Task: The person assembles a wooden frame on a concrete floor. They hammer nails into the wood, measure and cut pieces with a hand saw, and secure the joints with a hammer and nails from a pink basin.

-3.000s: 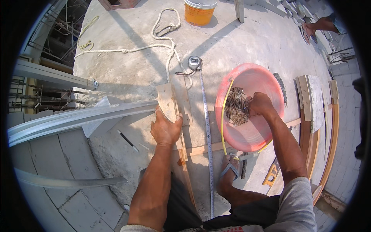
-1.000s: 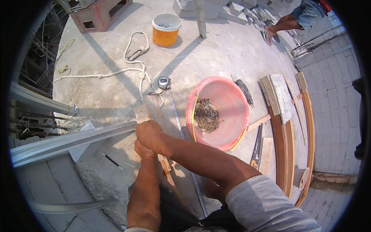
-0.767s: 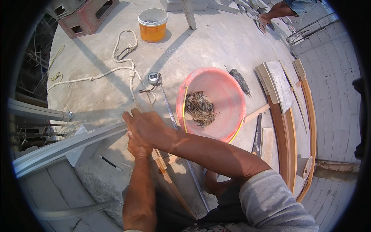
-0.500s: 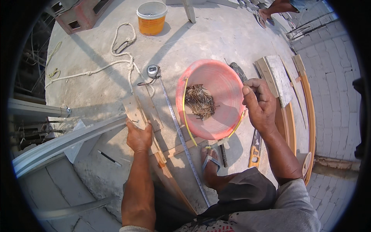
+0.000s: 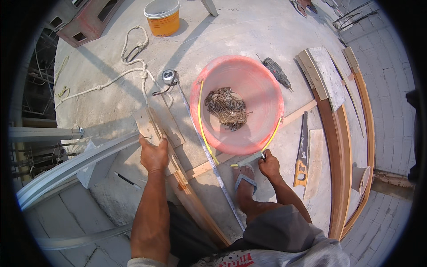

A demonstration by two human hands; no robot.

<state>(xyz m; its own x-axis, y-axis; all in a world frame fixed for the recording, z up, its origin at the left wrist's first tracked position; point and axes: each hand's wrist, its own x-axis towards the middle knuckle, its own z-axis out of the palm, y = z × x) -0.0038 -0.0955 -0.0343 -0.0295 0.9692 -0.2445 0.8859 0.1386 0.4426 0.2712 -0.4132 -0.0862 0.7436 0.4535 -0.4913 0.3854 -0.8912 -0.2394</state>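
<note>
My left hand [image 5: 154, 153] is closed round a narrow wooden board [image 5: 143, 124], its thumb and fingers at the board's edges. A nail [image 5: 147, 137] sticks up beside the fingers. Just below the rim of a pink bucket [image 5: 271, 93], my right hand [image 5: 270, 165] is closed on a dark-handled tool that looks like a hammer [image 5: 263, 155]; most of it is hidden by the hand and bucket. Inside the bucket lies a heap of nails [image 5: 227, 109]. A tape measure [image 5: 169, 77] has its blade [image 5: 202, 144] drawn out between the board and the bucket.
A black drill [image 5: 276, 72] and a handsaw [image 5: 301, 171] lie right of the bucket. Further right are long timbers [image 5: 340, 147]. Metal channels [image 5: 84, 162] reach in from the left. A rope [image 5: 104, 86], an orange pail [image 5: 164, 26] and a pen [image 5: 127, 180] lie around.
My right hand has come down from beside the bucket's right rim to the tool below it, and its fingers have closed. My left hand stays on the board. The view has shifted slightly.
</note>
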